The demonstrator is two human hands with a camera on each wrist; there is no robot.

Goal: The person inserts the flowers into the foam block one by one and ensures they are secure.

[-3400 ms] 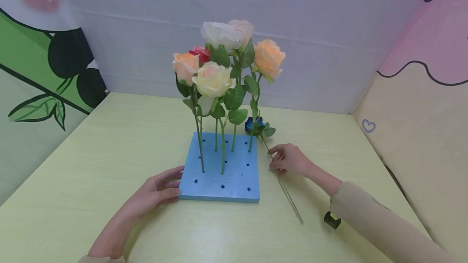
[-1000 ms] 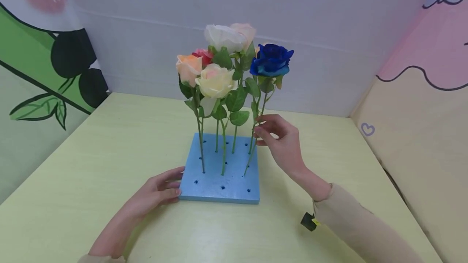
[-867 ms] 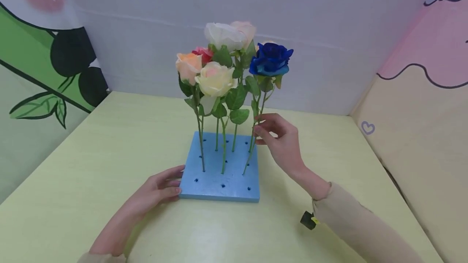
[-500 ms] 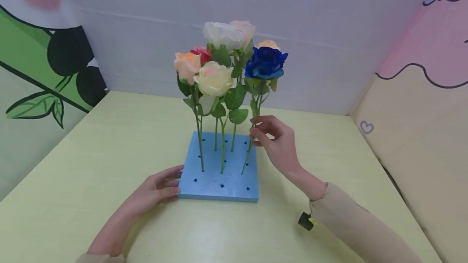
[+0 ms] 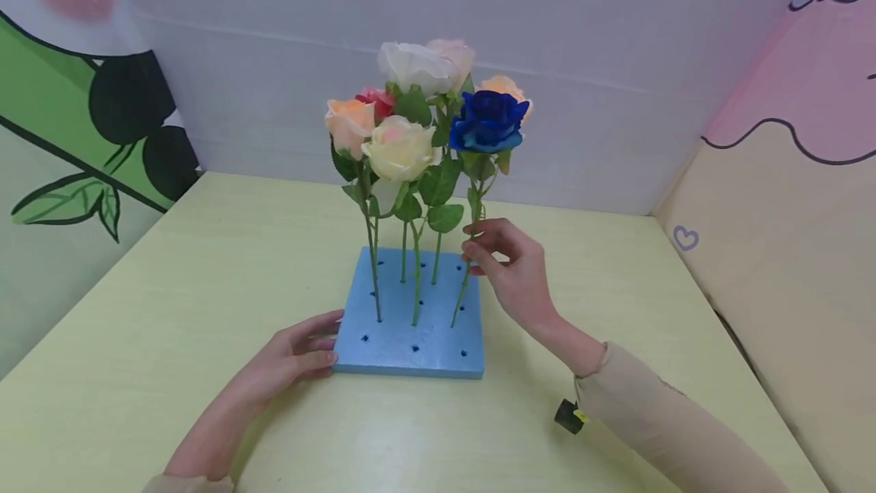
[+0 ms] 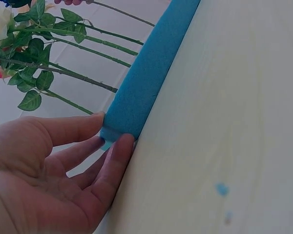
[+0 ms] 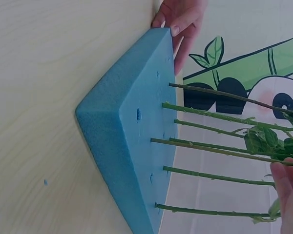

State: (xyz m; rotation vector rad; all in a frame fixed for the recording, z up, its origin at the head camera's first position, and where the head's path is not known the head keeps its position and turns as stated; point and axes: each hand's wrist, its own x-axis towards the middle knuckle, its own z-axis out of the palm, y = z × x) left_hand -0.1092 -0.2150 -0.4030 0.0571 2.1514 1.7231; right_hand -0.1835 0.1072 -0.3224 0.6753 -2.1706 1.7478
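My right hand point(image 5: 516, 272) pinches the stem of a blue rose point(image 5: 489, 122) between thumb and fingers. The stem's lower end meets the top of a blue foam block point(image 5: 390, 360), on its right half, and leans slightly right. My left hand point(image 5: 290, 354) holds the block's left edge near the front corner; in the left wrist view its fingertips touch the block's side point(image 6: 136, 102). Other roses stand in the block: a cream rose point(image 5: 401, 148), a white one point(image 5: 416, 67), a peach one point(image 5: 350, 126) and a red one point(image 5: 377, 102). The blue bloom partly covers an orange rose point(image 5: 505, 86).
Bare holes show in the block's front and right parts. The pale wooden table point(image 5: 205, 287) spreads around it. A black cube-shaped device point(image 5: 569, 416) sits under the right sleeve point(image 5: 650, 409). A grey-white cloth point(image 5: 274, 97) hangs behind, with cartoon-printed panels at both sides.
The blue rose, first lying right of the block, was lifted upright to the block. Over the last second its bloom and my right hand have shifted left. My left hand stays put.
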